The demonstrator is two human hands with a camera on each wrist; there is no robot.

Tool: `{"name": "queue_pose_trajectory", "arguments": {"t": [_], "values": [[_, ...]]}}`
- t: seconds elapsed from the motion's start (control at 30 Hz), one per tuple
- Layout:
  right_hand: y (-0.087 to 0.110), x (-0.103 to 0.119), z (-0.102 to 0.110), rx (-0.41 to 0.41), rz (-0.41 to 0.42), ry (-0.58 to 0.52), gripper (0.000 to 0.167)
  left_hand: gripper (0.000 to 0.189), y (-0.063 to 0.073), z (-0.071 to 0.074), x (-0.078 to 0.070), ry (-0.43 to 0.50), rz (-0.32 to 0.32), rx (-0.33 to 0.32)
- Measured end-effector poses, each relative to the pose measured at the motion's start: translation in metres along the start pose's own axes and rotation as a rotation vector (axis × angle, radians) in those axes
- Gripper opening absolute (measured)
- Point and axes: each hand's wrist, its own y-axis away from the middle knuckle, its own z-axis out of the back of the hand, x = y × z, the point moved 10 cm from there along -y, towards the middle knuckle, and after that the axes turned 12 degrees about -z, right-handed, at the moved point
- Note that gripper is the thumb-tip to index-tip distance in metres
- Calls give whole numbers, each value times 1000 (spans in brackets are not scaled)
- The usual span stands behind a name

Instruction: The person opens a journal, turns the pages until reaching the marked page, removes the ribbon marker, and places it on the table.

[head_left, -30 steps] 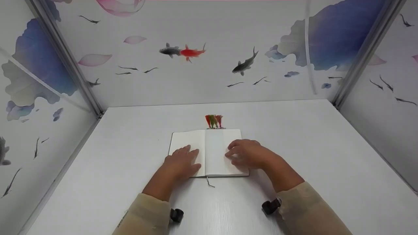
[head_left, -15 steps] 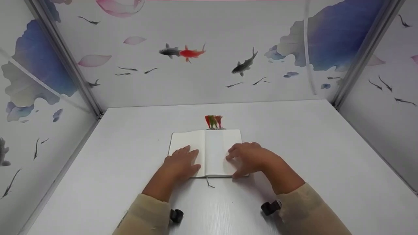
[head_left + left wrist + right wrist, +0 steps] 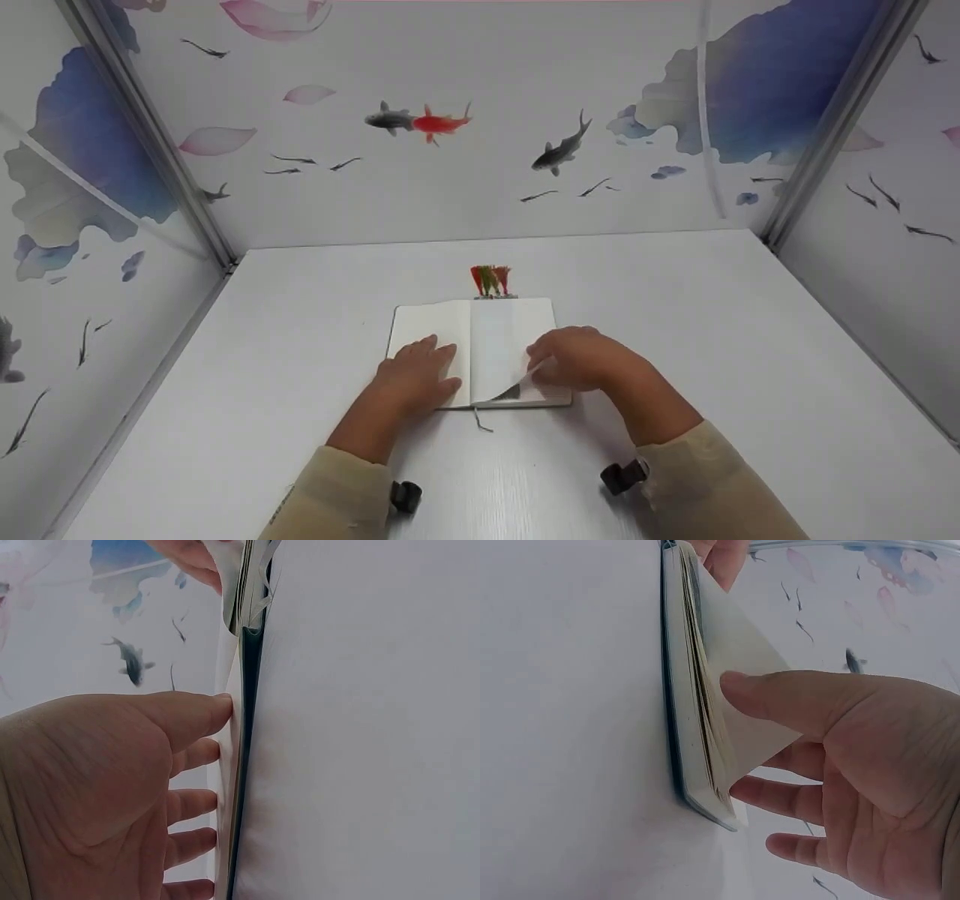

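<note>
An open notebook (image 3: 491, 337) with blank cream pages and a dark cover lies on the white table. My left hand (image 3: 412, 379) rests on the left page, its fingers spread; in the left wrist view the fingertips (image 3: 199, 799) touch the paper. The right hand (image 3: 581, 360) pinches the near corner of a right-hand page (image 3: 742, 716) between thumb and fingers, and that corner is lifted and bent over. A dark patch (image 3: 511, 392) shows beneath the raised corner. From the spine a thin ribbon bookmark (image 3: 481, 421) hangs onto the table.
Just beyond the notebook's top edge lie several red and green tassels (image 3: 491, 279). The white table (image 3: 300, 315) meets printed panels with fish on three sides. Small dark devices (image 3: 622, 477) are worn near both wrists.
The right hand has gone from lying on the right page to pinching its near corner, which has come up. My left hand has stayed in place.
</note>
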Motion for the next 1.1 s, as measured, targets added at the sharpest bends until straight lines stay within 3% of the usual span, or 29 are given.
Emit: {"name": "queue_pose_trajectory", "arguments": {"t": [0.37, 0.73, 1.1], "values": [[-9, 0, 3, -81, 35, 20, 31, 66, 2, 5, -4, -5, 2, 12], [-13, -3, 3, -103, 8, -11, 44, 61, 0, 10, -17, -31, -60, -15], [-15, -5, 3, -109, -47, -44, 45, 101, 3, 5, -26, -3, -61, 7]]}}
